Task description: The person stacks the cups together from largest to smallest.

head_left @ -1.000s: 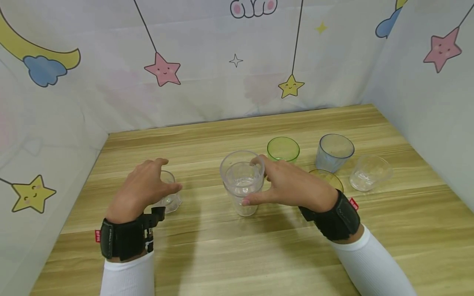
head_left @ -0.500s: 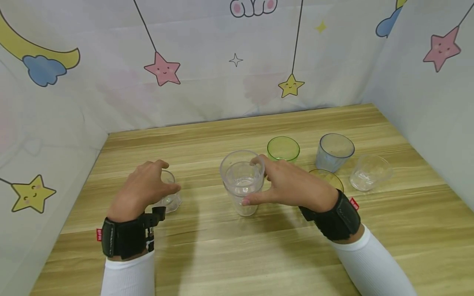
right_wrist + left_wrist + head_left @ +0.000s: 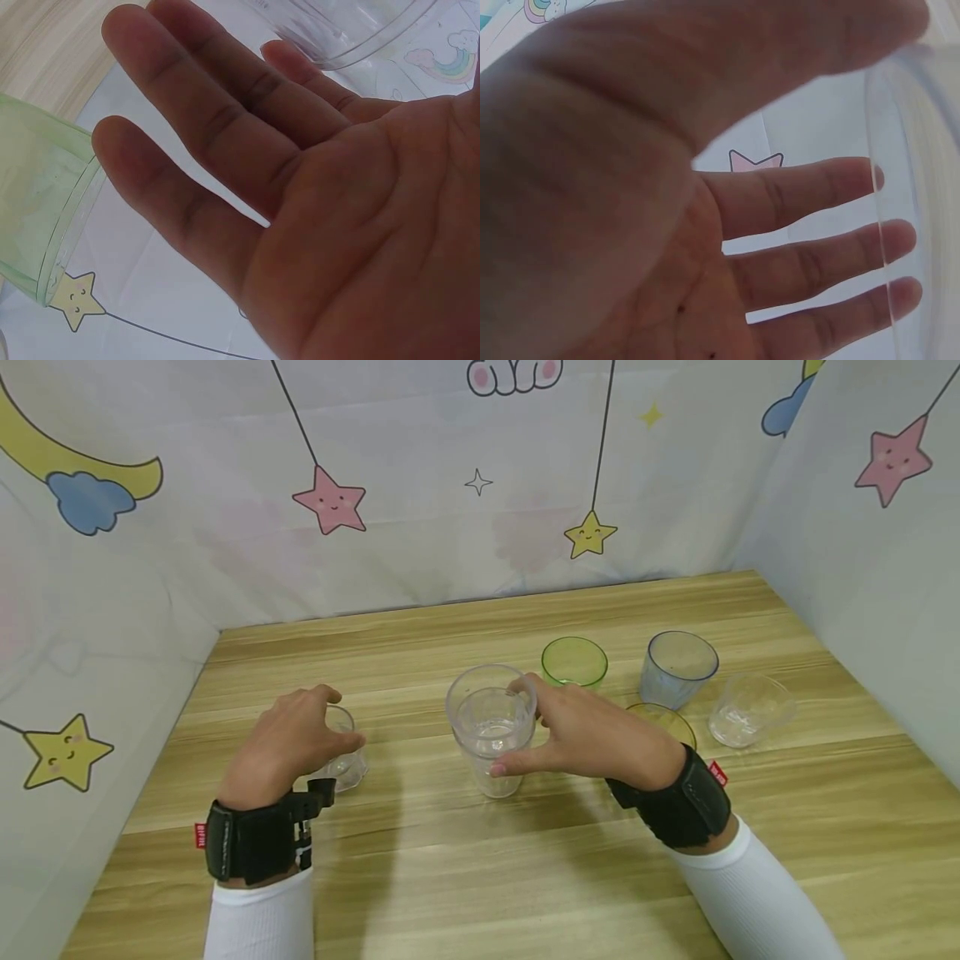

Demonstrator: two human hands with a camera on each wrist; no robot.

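In the head view my left hand (image 3: pixel 288 739) spreads round a small clear glass (image 3: pixel 347 767) on the wooden table. Its thumb crosses the near rim, and its fingers stretch straight along the glass wall (image 3: pixel 904 202) in the left wrist view; firm contact cannot be made out. At mid-table stands a tall clear cup (image 3: pixel 487 739), which looks like two nested together. My right hand (image 3: pixel 592 727) pinches it, thumb at the front and index finger near the far rim. The other right fingers extend loosely, near a green cup (image 3: pixel 37 195) in the right wrist view.
Behind and right of my right hand stand the green cup (image 3: pixel 574 662), a bluish cup (image 3: pixel 671 685) and a clear glass (image 3: pixel 738 722). An amber cup (image 3: pixel 678 727) is partly hidden by my right wrist. A printed cloth wall (image 3: pixel 412 552) borders the table's back and sides.
My left thumb and fingertips have drawn slightly closer together round the small glass. My right hand and all the cups have kept their places.
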